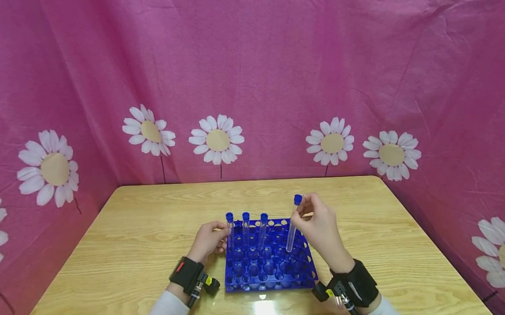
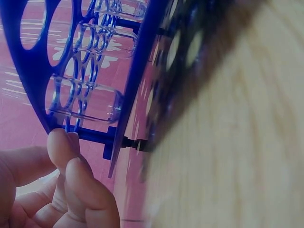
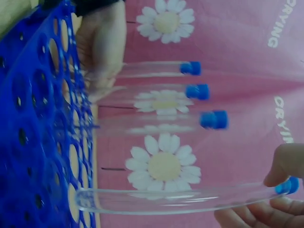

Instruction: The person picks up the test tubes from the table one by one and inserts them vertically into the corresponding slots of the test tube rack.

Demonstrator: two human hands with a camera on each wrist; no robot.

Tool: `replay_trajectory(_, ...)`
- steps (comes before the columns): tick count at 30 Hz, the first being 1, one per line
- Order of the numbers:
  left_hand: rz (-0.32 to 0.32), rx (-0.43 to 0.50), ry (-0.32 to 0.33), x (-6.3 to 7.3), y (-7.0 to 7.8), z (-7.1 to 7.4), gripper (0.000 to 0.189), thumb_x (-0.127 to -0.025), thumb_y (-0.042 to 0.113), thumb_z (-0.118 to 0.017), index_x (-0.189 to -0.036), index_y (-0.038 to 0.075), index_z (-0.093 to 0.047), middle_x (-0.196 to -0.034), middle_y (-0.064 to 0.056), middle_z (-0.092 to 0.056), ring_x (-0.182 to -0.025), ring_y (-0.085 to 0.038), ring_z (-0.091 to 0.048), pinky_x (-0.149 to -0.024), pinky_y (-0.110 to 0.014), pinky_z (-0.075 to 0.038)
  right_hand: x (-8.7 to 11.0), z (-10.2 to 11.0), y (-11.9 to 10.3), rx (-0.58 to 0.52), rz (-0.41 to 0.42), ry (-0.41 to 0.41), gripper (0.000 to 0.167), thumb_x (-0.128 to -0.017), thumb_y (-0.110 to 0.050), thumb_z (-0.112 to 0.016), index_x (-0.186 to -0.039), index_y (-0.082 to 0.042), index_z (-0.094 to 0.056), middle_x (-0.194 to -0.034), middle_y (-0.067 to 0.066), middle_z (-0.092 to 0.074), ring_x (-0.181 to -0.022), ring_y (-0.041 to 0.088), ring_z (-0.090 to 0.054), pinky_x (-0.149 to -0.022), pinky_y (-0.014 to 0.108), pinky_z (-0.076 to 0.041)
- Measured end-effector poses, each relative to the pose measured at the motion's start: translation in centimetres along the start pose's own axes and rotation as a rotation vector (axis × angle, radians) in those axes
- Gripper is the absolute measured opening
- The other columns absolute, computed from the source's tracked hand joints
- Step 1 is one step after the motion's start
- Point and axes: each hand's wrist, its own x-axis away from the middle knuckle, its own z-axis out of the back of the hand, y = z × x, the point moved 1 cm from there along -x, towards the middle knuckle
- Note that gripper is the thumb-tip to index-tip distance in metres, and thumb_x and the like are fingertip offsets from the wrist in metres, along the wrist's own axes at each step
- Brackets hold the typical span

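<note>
A blue test tube rack [image 1: 271,285] with rows of round holes sits on the table. My right hand [image 1: 321,224] pinches a clear test tube [image 1: 291,239] just below its blue cap. The tube leans slightly over the right part of the rack, and in the right wrist view its rounded bottom [image 3: 85,200] is right at the holes. Three more capped tubes stand in the rack's back row: one at the left [image 1: 230,231], one beside it [image 1: 246,230] and another [image 1: 262,230]. Beside the rack's left side, my left hand [image 1: 208,238] holds its corner between thumb and fingertips.
The light wooden table [image 1: 154,237] extends around the rack on all sides. A pink curtain [image 1: 270,81] with white daisies hangs behind and beside it. Each wrist wears a black strap with a small camera, the left strap [image 1: 185,272] close to the rack's front left.
</note>
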Motion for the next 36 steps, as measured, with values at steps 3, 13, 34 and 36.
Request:
replay_trajectory(3, 0.005, 0.002, -0.001, 0.1, 0.0, -0.1, 0.012, -0.094, 0.009, -0.06, -0.101, -0.001, -0.063, -0.062, 0.001, -0.055, -0.048, -0.008, -0.051, -0.044, -0.02, -0.043, 0.2, -1.2, -0.2, -0.014, 0.028, 0.001, 0.024, -0.075, 0.001, -0.07, -0.093, -0.002, -0.054, -0.078, 0.007, -0.063, -0.075, 0.017, -0.064, -0.06, 0.017, -0.054)
replay_trajectory(13, 0.013, 0.002, 0.0, 0.4, 0.3, -0.1, 0.012, -0.095, 0.009, -0.06, -0.102, 0.0, -0.063, -0.062, 0.0, -0.055, -0.049, -0.008, -0.052, -0.045, -0.02, -0.044, 0.7, -3.2, -1.0, -0.03, 0.078, -0.035, 0.027, -0.077, 0.001, -0.072, -0.095, -0.003, -0.053, -0.078, 0.004, -0.06, -0.074, 0.015, -0.062, -0.062, 0.027, -0.059)
replay_trajectory(34, 0.013, 0.003, 0.0, 0.1, 0.2, 0.0, 0.012, -0.094, 0.01, -0.06, -0.101, 0.0, -0.064, -0.062, 0.001, -0.055, -0.048, -0.008, -0.051, -0.044, -0.02, -0.043, 1.1, -4.7, 0.1, 0.068, 0.041, -0.15, 0.026, -0.071, 0.002, -0.067, -0.09, -0.006, -0.051, -0.073, 0.002, -0.057, -0.066, 0.01, -0.052, -0.055, 0.018, -0.045)
replay_trajectory(36, 0.005, 0.008, 0.0, 0.0, 0.2, 0.0, 0.012, -0.094, 0.008, -0.06, -0.102, -0.001, -0.064, -0.063, 0.001, -0.055, -0.048, -0.008, -0.05, -0.044, -0.02, -0.042, 1.1, -4.7, 0.1, 0.071, 0.039, -0.153, 0.026, -0.071, 0.002, -0.067, -0.09, -0.006, -0.051, -0.073, 0.002, -0.056, -0.066, 0.01, -0.052, -0.055, 0.018, -0.045)
